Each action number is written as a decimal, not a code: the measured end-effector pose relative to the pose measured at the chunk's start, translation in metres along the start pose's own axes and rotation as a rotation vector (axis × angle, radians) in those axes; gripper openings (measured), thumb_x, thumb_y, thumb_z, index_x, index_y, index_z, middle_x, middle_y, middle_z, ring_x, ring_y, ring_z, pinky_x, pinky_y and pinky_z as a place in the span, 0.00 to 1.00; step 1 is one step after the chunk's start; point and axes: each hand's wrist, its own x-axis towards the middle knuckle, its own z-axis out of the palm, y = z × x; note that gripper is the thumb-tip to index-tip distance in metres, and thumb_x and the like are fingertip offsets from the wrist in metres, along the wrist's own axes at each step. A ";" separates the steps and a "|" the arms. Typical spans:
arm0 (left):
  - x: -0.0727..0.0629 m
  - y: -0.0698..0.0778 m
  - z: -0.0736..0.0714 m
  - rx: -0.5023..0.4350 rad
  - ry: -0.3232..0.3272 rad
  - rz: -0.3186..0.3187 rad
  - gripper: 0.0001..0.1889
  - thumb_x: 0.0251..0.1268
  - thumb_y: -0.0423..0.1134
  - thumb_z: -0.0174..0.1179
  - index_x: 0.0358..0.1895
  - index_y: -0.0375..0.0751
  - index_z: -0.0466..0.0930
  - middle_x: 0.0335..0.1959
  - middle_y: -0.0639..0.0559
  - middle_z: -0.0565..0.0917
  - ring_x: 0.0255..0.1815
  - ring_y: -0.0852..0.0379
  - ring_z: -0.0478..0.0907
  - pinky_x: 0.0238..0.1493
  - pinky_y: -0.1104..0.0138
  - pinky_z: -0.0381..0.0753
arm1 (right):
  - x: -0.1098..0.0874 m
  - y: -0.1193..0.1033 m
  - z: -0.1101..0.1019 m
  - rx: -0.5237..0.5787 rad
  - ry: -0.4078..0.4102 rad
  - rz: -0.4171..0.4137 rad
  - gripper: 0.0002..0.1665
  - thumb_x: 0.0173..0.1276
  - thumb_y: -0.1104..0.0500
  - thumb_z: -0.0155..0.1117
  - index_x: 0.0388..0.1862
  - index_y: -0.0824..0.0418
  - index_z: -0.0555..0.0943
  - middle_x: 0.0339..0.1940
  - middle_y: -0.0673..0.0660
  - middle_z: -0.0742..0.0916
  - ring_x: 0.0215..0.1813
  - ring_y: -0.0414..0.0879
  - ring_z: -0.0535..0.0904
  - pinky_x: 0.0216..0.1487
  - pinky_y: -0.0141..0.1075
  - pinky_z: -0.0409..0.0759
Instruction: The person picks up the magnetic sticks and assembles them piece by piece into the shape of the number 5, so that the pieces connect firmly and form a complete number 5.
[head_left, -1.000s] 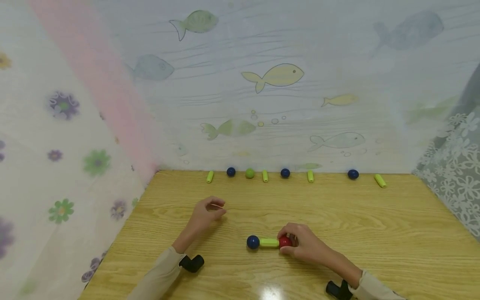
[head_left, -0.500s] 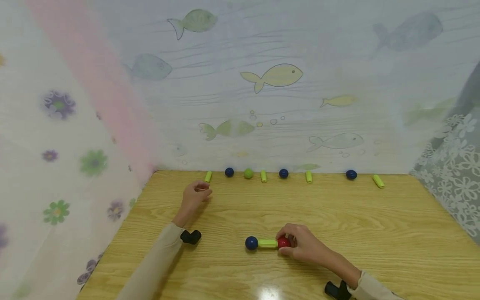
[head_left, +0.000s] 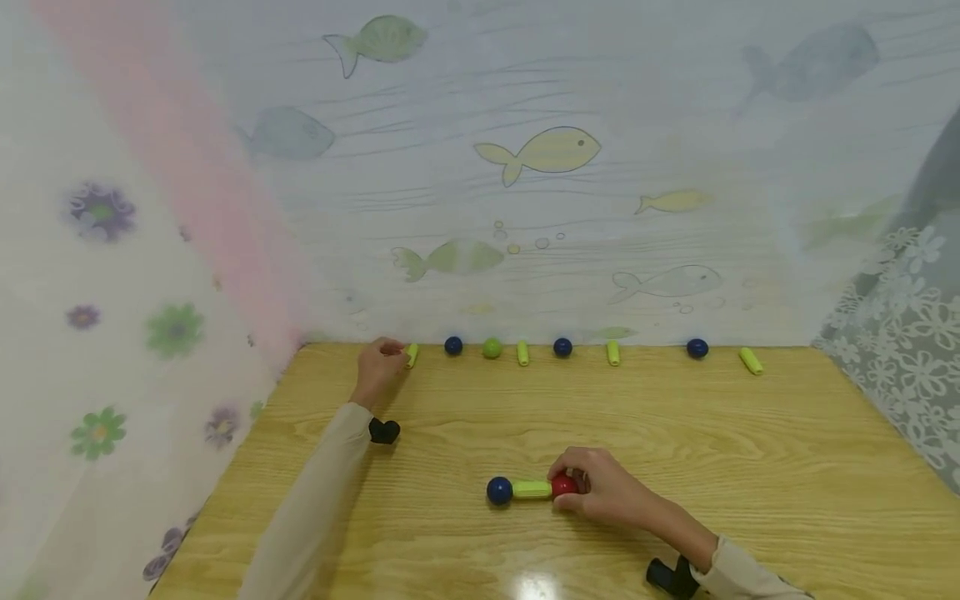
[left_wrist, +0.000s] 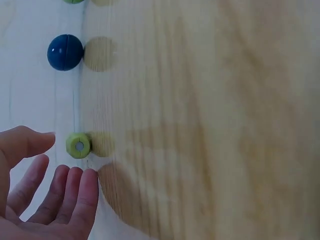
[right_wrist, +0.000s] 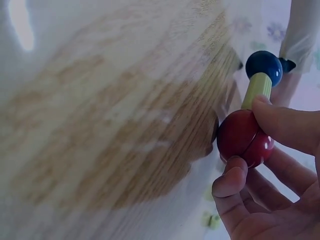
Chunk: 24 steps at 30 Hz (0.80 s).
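My right hand (head_left: 600, 486) grips a red ball (right_wrist: 241, 137) between thumb and fingers. A yellow-green rod (head_left: 532, 489) joins that ball to a dark blue ball (head_left: 499, 491), all in one line on the table. At the far left my left hand (head_left: 379, 367) is beside another yellow-green rod (left_wrist: 79, 145). In the left wrist view its thumb and fingers are spread on either side of this rod, with a small gap between. Seen end-on there, the rod shows a round metal-coloured centre.
Along the back edge of the wooden table (head_left: 450, 433) lie a blue ball (head_left: 453, 346), a green ball (head_left: 491, 347), more blue balls and several yellow-green rods. A fish-patterned curtain (head_left: 540, 208) hangs right behind them. Black devices (head_left: 385, 431) sit at both wrists.
My left hand has moved forward and left from mid-table to the leftmost rod at the back edge. My right hand keeps its grip on the red ball and has barely moved.
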 end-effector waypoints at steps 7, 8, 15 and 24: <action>0.010 -0.002 0.012 0.062 0.027 -0.035 0.15 0.61 0.34 0.63 0.49 0.30 0.77 0.44 0.37 0.78 0.44 0.42 0.75 0.44 0.55 0.77 | 0.001 0.001 -0.001 -0.004 0.000 0.023 0.13 0.58 0.57 0.72 0.41 0.58 0.82 0.36 0.47 0.82 0.30 0.36 0.73 0.28 0.30 0.75; 0.010 -0.002 0.014 0.057 0.031 -0.043 0.15 0.60 0.34 0.64 0.49 0.29 0.77 0.44 0.37 0.78 0.45 0.42 0.74 0.45 0.54 0.76 | 0.001 0.002 -0.001 -0.007 -0.001 0.027 0.13 0.58 0.57 0.72 0.41 0.58 0.82 0.36 0.47 0.82 0.30 0.36 0.73 0.28 0.30 0.75; 0.006 0.002 0.012 0.065 0.039 -0.062 0.15 0.61 0.33 0.62 0.49 0.27 0.78 0.47 0.34 0.78 0.48 0.41 0.75 0.47 0.54 0.77 | 0.004 0.002 -0.001 -0.013 -0.013 0.038 0.12 0.58 0.56 0.72 0.40 0.58 0.82 0.35 0.47 0.82 0.31 0.37 0.74 0.29 0.30 0.75; -0.013 0.005 0.009 0.025 0.075 -0.029 0.15 0.62 0.33 0.60 0.50 0.29 0.79 0.45 0.35 0.81 0.45 0.42 0.77 0.38 0.59 0.80 | 0.009 0.006 -0.006 -0.029 -0.012 0.028 0.12 0.58 0.58 0.72 0.41 0.59 0.83 0.35 0.49 0.82 0.31 0.37 0.73 0.29 0.30 0.75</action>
